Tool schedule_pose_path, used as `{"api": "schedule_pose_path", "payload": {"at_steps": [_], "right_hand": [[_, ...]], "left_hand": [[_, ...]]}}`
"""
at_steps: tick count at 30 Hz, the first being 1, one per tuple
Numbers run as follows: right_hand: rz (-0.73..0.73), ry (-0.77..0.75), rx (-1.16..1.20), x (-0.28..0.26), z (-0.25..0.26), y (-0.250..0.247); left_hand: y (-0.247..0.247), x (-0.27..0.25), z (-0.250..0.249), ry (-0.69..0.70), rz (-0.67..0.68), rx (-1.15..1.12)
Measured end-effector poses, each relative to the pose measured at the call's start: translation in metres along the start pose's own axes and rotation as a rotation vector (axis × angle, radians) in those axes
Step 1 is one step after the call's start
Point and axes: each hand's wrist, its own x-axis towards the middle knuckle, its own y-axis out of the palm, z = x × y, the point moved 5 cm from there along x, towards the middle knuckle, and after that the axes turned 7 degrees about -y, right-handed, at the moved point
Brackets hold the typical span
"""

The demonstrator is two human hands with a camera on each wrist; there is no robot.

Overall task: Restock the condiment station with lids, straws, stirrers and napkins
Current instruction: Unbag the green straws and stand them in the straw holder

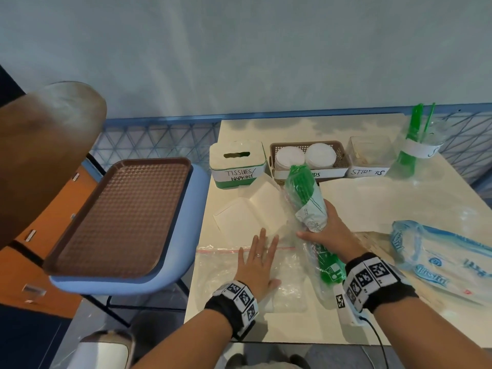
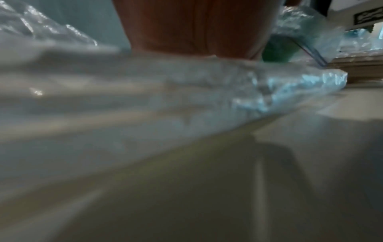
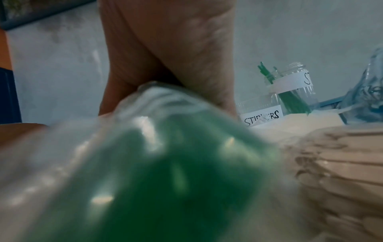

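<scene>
My right hand [image 1: 323, 230] grips a clear plastic pack of green straws [image 1: 304, 193] around its middle, the pack tilted up toward the containers; its green mass fills the right wrist view [image 3: 165, 180]. My left hand [image 1: 257, 262] lies flat with straight fingers on an empty clear zip bag [image 1: 226, 267] at the table's front. At the back stand a box labelled tissues/napkins [image 1: 237, 165], a brown basket with white lids [image 1: 308, 155], a clear stirrers box [image 1: 370, 158] and a jar with a few green straws [image 1: 415, 145].
A blue-printed napkin pack [image 1: 447, 262] lies at the right, with a bundle of wooden stirrers [image 3: 342, 163] by my right wrist. White paper sheets [image 1: 255, 209] lie mid-table. A brown tray [image 1: 119, 217] rests on a blue chair to the left of the table.
</scene>
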Motion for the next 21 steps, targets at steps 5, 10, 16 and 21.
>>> {"api": "schedule_pose_path", "payload": {"at_steps": [5, 10, 16, 21], "right_hand": [[-0.028, 0.028, 0.07, -0.003, -0.003, -0.007], [-0.1, 0.039, 0.114, -0.001, 0.002, -0.024], [-0.16, 0.021, 0.143, 0.0, 0.01, -0.029], [-0.164, 0.008, 0.216, -0.005, 0.015, -0.026]], "left_hand": [[0.001, 0.005, 0.003, -0.007, 0.108, 0.047], [0.008, 0.007, -0.002, -0.008, 0.235, 0.125], [0.01, 0.009, 0.001, 0.003, 0.18, 0.133], [0.001, 0.012, -0.002, 0.081, 0.146, 0.126]]}}
